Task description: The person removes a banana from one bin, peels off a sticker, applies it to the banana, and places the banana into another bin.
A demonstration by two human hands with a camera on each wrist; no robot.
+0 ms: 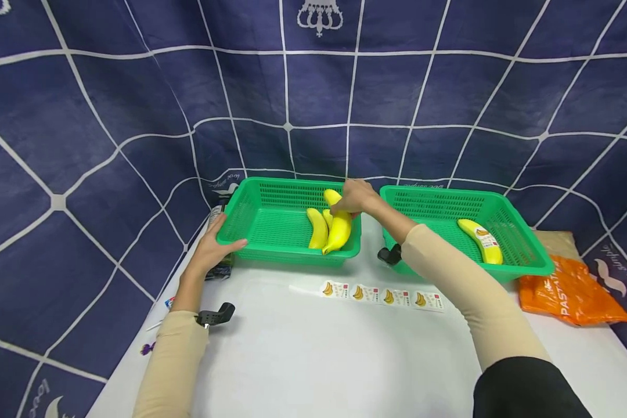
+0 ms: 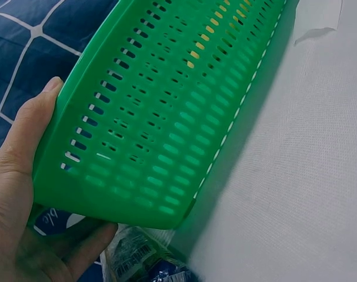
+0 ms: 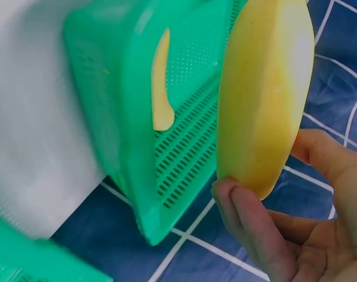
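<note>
1. From the head view I see the right hand [image 1: 356, 197] over the far right corner of the left basket [image 1: 240, 212], its fingers [image 3: 249, 226] curled round the upper end of a large banana [image 1: 339, 223].
2. That banana stands tilted, its lower tip down inside the basket, touching or just beside two smaller bananas [image 1: 319, 227] lying on the basket floor. I cannot tell whether its tip rests on the mesh.
3. The left hand [image 1: 211, 249] holds the near left corner of the same basket: the left wrist view shows the thumb [image 2: 31, 126] laid along the outer wall and the other fingers tucked beneath, so it is clamped on the rim.
4. A second green basket [image 1: 522, 261] sits just to the right, apart from the first, with one labelled banana [image 1: 482, 239] in it.
5. A strip of banana stickers [image 1: 381, 295] lies on the white desk [image 1: 319, 360] in front of the baskets; an orange bag [image 1: 569, 287] lies at the right edge.
6. Risks, as I judge them: the grip is only on the banana's end, so it may pivot or slip and knock the two beside it. A firm squeeze could bruise the soft skin. If the left hand loosens, the light basket may slide on the smooth desk.
</note>
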